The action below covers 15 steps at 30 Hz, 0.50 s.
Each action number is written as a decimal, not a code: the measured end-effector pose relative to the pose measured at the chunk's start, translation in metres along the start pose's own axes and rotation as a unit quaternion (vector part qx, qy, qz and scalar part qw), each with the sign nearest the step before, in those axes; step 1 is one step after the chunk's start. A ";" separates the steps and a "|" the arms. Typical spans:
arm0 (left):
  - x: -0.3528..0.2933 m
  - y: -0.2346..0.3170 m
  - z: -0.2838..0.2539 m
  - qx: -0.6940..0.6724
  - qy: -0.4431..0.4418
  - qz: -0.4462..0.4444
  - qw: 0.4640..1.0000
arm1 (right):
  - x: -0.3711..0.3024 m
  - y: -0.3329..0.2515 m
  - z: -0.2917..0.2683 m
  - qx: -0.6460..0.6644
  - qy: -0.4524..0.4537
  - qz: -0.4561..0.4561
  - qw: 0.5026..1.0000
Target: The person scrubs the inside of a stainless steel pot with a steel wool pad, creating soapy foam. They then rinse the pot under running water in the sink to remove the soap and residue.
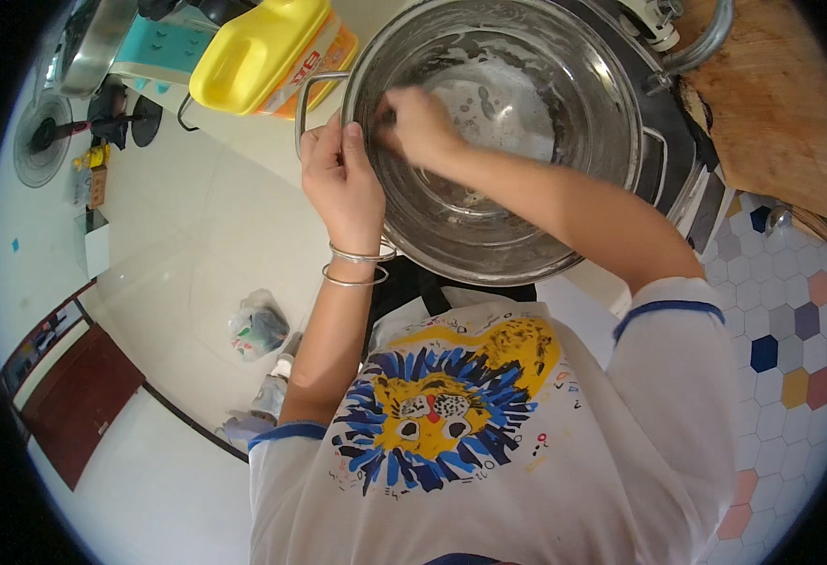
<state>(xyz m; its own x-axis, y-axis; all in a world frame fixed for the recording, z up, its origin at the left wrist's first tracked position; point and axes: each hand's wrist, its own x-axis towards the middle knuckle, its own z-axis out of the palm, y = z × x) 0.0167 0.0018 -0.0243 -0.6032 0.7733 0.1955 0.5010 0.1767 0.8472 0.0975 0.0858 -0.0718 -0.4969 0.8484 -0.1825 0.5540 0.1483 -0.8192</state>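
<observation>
A large stainless steel pot [611, 141] with two loop handles is in front of me, tilted so its inside shows. Suds and cloudy water [517, 104] lie on its bottom. My left hand [345, 184] is closed on the pot's left rim, thumb pressed at the edge just below the handle. Bangles circle that wrist. Inside the pot, my right hand [423, 127] is curled against the left wall and smeared by motion. Something dark shows at its fingertips, but I cannot tell what it is.
A yellow plastic jug [263, 56] stands left of the pot, beside a turquoise box-shaped thing [161, 45]. At the right are a curved metal pipe [712, 38] and a wooden board [780, 89]. A glass lid [39, 155] is at the far left. Hexagonal tiles [780, 395] cover the floor.
</observation>
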 end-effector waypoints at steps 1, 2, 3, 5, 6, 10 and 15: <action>0.001 0.003 0.000 0.005 -0.004 -0.002 1.000 | 0.010 0.000 -0.004 0.075 0.046 0.031 0.996; 0.002 0.003 0.000 0.010 -0.007 -0.004 1.000 | 0.012 0.002 -0.001 0.083 0.063 0.051 0.993; 0.002 0.002 0.001 0.005 -0.002 0.000 1.000 | 0.013 0.001 0.002 0.091 0.080 0.072 0.990; 0.000 -0.002 0.002 -0.006 0.010 0.007 1.000 | -0.022 -0.006 0.008 0.023 0.000 0.064 0.998; 0.000 -0.002 0.002 -0.001 0.005 0.002 1.000 | -0.025 -0.005 0.007 0.010 -0.032 0.049 0.998; 0.002 0.003 0.000 -0.002 -0.003 -0.010 1.000 | 0.022 -0.002 -0.004 0.039 0.071 0.057 0.995; 0.000 -0.006 0.003 -0.014 0.018 -0.011 1.000 | -0.042 0.007 -0.010 -0.100 -0.283 0.018 0.954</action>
<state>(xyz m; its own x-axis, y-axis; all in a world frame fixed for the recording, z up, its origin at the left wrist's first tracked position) 0.0158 0.0026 -0.0312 -0.6356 0.7471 0.1945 0.4706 0.1752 0.8648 0.1290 0.0564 -0.0644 -0.7247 0.4525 -0.5197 0.6659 0.2658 -0.6971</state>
